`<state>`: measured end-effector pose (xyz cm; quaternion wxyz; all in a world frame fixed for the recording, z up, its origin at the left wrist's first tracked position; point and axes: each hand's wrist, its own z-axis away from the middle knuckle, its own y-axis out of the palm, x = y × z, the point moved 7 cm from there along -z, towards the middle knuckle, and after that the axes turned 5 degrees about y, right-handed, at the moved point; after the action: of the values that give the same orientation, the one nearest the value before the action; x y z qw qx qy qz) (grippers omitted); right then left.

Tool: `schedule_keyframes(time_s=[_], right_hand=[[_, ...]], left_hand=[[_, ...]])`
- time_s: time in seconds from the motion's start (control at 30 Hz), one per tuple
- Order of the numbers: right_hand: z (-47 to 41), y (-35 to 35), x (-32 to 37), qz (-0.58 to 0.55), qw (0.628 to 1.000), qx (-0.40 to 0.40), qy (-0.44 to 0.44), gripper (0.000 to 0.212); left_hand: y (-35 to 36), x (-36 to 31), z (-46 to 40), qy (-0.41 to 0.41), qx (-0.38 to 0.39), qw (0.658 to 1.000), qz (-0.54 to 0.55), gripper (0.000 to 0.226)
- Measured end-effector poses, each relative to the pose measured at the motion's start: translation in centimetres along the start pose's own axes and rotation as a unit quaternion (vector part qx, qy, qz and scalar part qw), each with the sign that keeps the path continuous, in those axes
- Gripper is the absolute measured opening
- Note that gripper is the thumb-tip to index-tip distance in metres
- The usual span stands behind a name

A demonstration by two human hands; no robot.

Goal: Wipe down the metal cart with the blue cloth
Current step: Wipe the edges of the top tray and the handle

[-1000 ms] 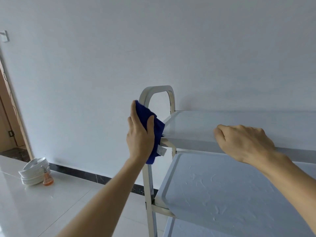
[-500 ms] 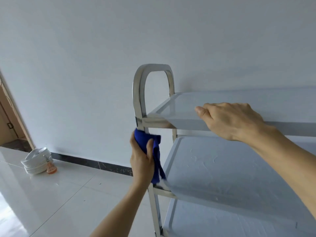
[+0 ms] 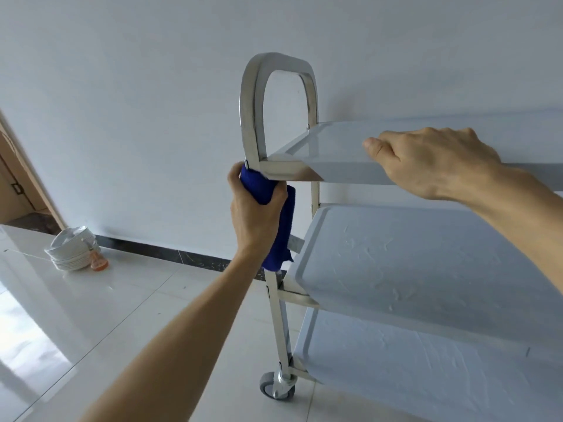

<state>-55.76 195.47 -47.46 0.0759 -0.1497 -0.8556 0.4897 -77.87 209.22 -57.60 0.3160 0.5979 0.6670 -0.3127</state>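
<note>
The metal cart [image 3: 248, 117] stands at the right, with a looped handle post, three pale shelves and a grey caster at its foot. My left hand [image 3: 251, 214] is wrapped around the near upright post, just below the top shelf, with the blue cloth [image 3: 281, 229] squeezed between palm and post. The cloth's loose end hangs down to the middle shelf's corner. My right hand [image 3: 432, 162] lies over the front rim of the top shelf, fingers curled on the edge.
A stack of white bowls [image 3: 71, 249] with a small orange bottle [image 3: 98, 261] beside it sits on the glossy white floor at the left wall. A doorway [image 3: 18, 190] opens at the far left. The white wall runs behind the cart.
My left hand slid the cloth down the post from handle height to below the top shelf. The view tilted down, showing the caster. The right hand kept its hold on the top shelf.
</note>
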Motion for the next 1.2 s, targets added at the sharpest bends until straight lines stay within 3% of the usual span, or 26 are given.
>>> schedule_keyframes(time_s=[0.23,0.4,0.6,0.77,0.83,0.9,0.97,1.03,1.13,1.2], right_hand=[[0.0,0.0,0.0,-0.009,1.0,-0.006,0.005,0.052],[0.0,0.1,-0.2,-0.004,1.0,-0.001,0.006,0.052],[0.1,-0.2,0.1,-0.018,1.0,-0.006,0.01,0.05],[0.1,-0.1,0.0,-0.021,1.0,-0.007,0.012,0.049],[0.1,0.0,0.1,-0.02,1.0,-0.008,0.008,0.05],[0.1,0.0,0.2,-0.018,1.0,-0.008,0.004,0.051],[0.1,0.0,0.1,-0.017,1.0,-0.006,0.005,0.051],[0.0,-0.1,-0.2,-0.016,1.0,-0.003,0.007,0.051],[0.2,-0.2,-0.2,-0.021,1.0,-0.005,0.01,0.053],[0.1,-0.4,0.0,-0.022,1.0,-0.011,0.008,0.054]], left_hand=[[0.5,6.2,6.1,-0.082,-0.026,0.996,-0.016,0.064],[0.7,10.0,9.3,-0.165,0.017,0.986,0.025,0.063],[0.3,7.2,8.1,-0.114,-0.005,0.994,-0.003,0.061],[-0.3,4.8,11.9,0.005,-0.032,0.999,0.031,0.067],[0.2,4.4,13.5,0.122,0.02,0.992,-0.015,0.066],[2.8,4.7,15.1,0.214,0.148,0.961,-0.098,0.065],[5.7,5.7,16.3,0.227,0.279,0.91,-0.207,0.058],[6.8,6.2,16.6,0.261,0.314,0.865,-0.292,0.057],[6.9,6.8,16.1,0.257,0.401,0.813,-0.335,0.091],[6.5,7.1,15.3,0.186,0.468,0.802,-0.322,0.11]])
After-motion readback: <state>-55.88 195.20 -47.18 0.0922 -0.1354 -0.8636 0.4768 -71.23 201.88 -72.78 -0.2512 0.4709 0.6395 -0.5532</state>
